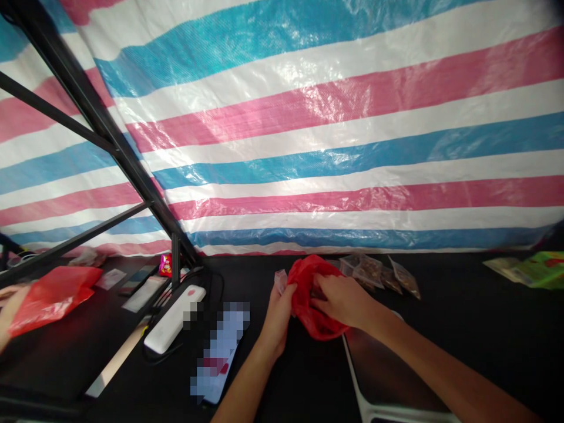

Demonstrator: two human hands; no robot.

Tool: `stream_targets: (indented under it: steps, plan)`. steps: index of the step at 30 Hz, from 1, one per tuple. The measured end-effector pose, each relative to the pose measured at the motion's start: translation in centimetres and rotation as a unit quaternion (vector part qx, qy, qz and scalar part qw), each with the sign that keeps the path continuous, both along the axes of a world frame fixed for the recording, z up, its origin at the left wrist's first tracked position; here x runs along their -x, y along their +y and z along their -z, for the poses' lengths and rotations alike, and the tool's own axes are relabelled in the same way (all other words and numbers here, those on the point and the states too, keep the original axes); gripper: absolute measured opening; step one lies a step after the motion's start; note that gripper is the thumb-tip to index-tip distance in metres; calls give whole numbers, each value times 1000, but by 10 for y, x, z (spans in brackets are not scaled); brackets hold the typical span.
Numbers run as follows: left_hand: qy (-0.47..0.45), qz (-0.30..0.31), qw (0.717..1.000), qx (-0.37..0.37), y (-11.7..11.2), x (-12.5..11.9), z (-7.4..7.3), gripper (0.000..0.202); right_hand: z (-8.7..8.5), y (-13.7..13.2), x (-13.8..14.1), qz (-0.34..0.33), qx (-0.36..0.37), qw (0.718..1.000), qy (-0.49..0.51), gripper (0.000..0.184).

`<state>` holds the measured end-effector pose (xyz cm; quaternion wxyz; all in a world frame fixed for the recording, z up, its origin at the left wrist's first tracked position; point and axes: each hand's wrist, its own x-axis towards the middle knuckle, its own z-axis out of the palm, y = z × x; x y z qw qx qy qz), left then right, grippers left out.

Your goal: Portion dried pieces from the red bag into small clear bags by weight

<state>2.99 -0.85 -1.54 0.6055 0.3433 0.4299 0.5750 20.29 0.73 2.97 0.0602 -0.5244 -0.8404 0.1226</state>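
My left hand [277,320] pinches a small transparent plastic packet [281,281] at the edge of a crumpled red plastic bag [308,299]. My right hand [341,299] lies over the bag's middle with its fingers pressed into the folds, gripping it. Whatever sits inside the bag is hidden. Just beyond the bag, several small transparent packets of brown food [368,272] lie on the black table [440,311], close to my right hand's fingertips.
A white power bank [174,320] and a pixelated phone [218,352] lie left of my hands. Black metal frame bars [101,123] cross a striped tarp. Far left, a person's hand [9,311] is beside another red bag [53,299]. Green packets [524,270] lie at right.
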Motion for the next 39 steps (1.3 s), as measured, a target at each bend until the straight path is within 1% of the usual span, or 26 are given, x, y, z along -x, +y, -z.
stream_targets:
  steps: [2,5,8,10,13,16,18,20,22,24,27,29,31,33,36,39]
  plan:
    - [-27,-2,1000,6,0,0,1,51,-1,0,-1,-5,4,1000,-3,22]
    - [-48,-24,998,21,3,-1,6,53,-3,1,-2,-16,7,1000,0,20]
    - [-57,-33,996,54,8,0,10,51,-5,1,-4,-18,3,1000,9,20]
    - [-50,-38,997,47,9,0,10,48,-6,1,-5,-13,6,1000,11,20]
    - [4,-54,999,-4,8,2,8,42,-8,2,-9,-6,18,1000,14,19]
    - [99,-99,989,-40,6,5,4,46,-7,6,-15,-6,33,999,35,18]
    - [158,-152,971,-90,4,6,1,49,-7,9,-19,-12,42,998,52,16]
    - [195,-200,946,-163,1,6,-4,49,-8,10,-22,-15,49,997,65,15]
    - [212,-221,928,-212,-2,4,-9,45,-14,10,-24,-19,53,995,80,16]
    - [226,-212,926,-214,-5,3,-13,34,-23,8,-25,-28,53,993,105,18]
    - [236,-175,937,-191,-6,3,-16,22,-39,3,-24,-47,33,984,166,20]
    - [236,-158,942,-179,-6,3,-15,24,-48,0,-21,-64,13,977,204,24]
    - [241,-142,945,-170,-6,5,-11,30,-53,-4,-18,-82,3,973,217,28]
    - [266,-118,941,-174,-7,6,-7,41,-52,-7,-14,-95,-8,975,202,26]
    - [322,-80,921,-203,-11,6,-1,54,-46,-10,-10,-110,-33,978,172,21]
    - [345,-56,911,-218,-13,3,2,54,-38,-10,-7,-140,-49,973,179,32]
